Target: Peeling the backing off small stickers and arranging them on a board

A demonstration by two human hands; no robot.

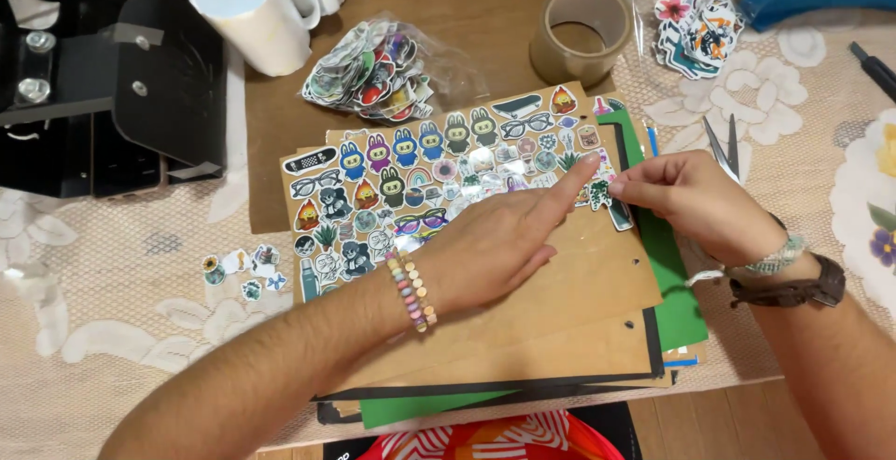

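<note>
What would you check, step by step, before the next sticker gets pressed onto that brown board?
1. Left hand steadies the brown board: ok, palm flat, forefinger pointing at the sticker rows.
2. Right hand has a sticker: ok, pinched at the fingertips by the board's right edge.
3. Bare room on the board: ok, lower half is uncovered.
4. Sticker's backing peeled off: cannot tell.
5. Spare stickers near: ok, clear bag of stickers above the board.
6. Tweezers at hand: ok, beside the right hand.

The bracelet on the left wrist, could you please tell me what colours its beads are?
The bracelet has pastel beads: pink, yellow, green, purple and tan, clearest in the head view.
</note>
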